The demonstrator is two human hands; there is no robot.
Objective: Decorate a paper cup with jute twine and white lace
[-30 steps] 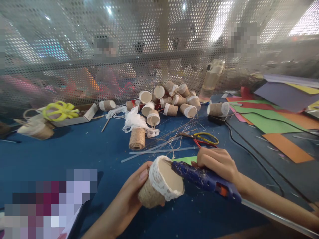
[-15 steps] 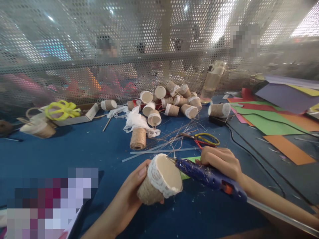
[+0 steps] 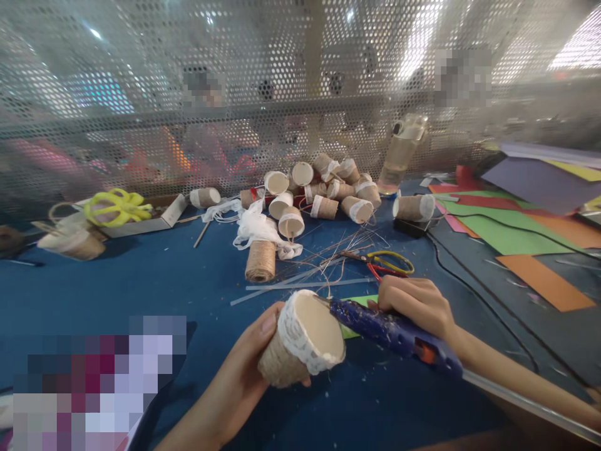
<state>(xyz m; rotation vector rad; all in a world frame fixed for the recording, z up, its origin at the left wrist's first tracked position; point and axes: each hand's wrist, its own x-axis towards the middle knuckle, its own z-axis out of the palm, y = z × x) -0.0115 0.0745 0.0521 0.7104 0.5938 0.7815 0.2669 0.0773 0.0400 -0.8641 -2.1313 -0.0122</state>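
Note:
My left hand (image 3: 248, 351) is closed around a twine-wrapped paper cup (image 3: 286, 357) with a white lace band at its rim, its open mouth tilted toward the right. In my right hand (image 3: 417, 304) is a blue hot glue gun (image 3: 385, 329), a clear glue stick (image 3: 526, 404) running out of its back end. The gun's nozzle touches or almost touches the upper inner rim of the cup. A piece of light green paper (image 3: 361, 304) shows behind the gun. Just beyond lie scissors (image 3: 392, 263) with red and yellow handles.
Many wrapped cups (image 3: 323, 208) are heaped at the back, near a spool of twine (image 3: 260, 260), white lace (image 3: 253, 225) and loose glue sticks (image 3: 300, 286). A bottle (image 3: 401, 156) stands by the perforated metal screen (image 3: 305, 75). Black cables (image 3: 474, 291) and coloured paper (image 3: 511, 225) lie right.
Almost nothing differs. The back end of the glue gun has shifted very slightly left and down; the cup stays in place.

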